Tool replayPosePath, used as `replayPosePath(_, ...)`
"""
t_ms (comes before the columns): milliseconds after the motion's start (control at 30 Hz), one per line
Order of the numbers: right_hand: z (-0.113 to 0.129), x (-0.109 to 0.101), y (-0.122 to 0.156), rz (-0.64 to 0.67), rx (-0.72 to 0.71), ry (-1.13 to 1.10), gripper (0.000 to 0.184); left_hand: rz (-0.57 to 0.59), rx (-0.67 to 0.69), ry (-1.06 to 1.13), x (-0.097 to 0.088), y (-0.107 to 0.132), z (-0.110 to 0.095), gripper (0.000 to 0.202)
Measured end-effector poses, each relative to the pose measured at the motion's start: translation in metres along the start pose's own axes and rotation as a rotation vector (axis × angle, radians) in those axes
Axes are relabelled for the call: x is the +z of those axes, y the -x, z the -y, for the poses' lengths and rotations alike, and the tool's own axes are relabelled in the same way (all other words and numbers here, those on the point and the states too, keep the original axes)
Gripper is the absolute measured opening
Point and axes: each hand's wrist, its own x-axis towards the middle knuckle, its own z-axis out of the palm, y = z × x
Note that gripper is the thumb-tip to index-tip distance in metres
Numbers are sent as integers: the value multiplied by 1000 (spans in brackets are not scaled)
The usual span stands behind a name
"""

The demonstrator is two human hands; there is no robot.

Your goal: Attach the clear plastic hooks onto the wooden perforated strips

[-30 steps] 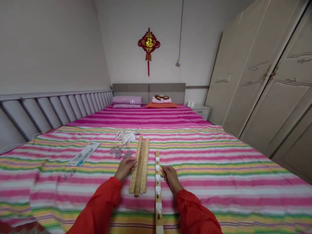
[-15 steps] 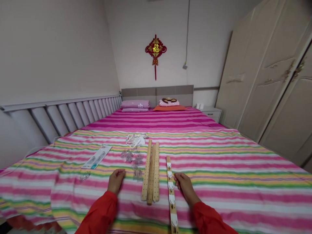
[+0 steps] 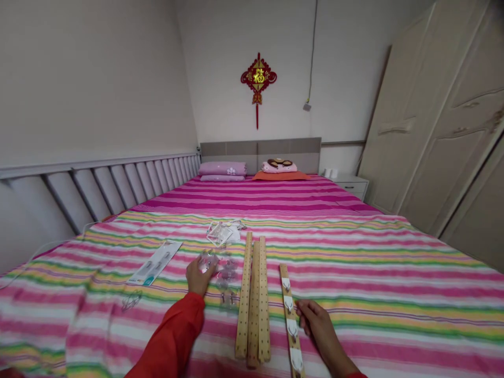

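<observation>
My left hand [image 3: 200, 275] reaches over a clear adhesive hook [image 3: 209, 260], thumb and fingers apart around it; a firm hold does not show. More clear hooks [image 3: 227, 275] lie in a cluster just to the right. My right hand [image 3: 313, 317] rests with curled fingers beside a wooden strip [image 3: 283, 270], its fingertips at the strip's right edge. White hooks [image 3: 292, 328] run in a line along that strip. Between my hands, three wooden strips with rows of small holes [image 3: 253, 315] lie side by side.
A hook package [image 3: 155, 262] lies left on the striped bedspread [image 3: 354, 294], with a small tangle of thin wire-like pieces [image 3: 131, 300] nearer me. Plastic wrapping and white cards [image 3: 225, 232] lie beyond the clear hooks. A bed rail [image 3: 134, 184] borders the left side.
My left hand has moved forward and right, from bare bedspread to a clear hook, and its fingers have spread. My right hand stays beside the hook strip. The view has shifted slightly.
</observation>
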Motion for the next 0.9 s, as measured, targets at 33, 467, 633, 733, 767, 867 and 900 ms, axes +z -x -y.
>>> replayPosePath(33,-1,0,-1,-2,3,-4,42,-20,42,-56,4,0,3,67)
replayPosePath(467,0,0,1,-14,16,-7,44,-44,171,66,8,17,30,27)
replayPosePath(633,-1,0,-1,-16,26,-2,44,-154,-76,271,-2,6,26,30)
replayPosePath(733,-2,-1,-1,-22,23,-1,44,-193,-197,270,-5,-16,27,29)
replayPosePath(767,-2,-1,-1,-23,24,-1,45,-168,-210,250,-5,-24,28,27)
replayPosePath(867,-4,-1,-2,-20,39,-5,45,-77,-253,166,-4,-46,29,23)
replayPosePath(900,-5,-1,-3,-21,42,-6,45,-63,-269,143,-3,-52,30,22)
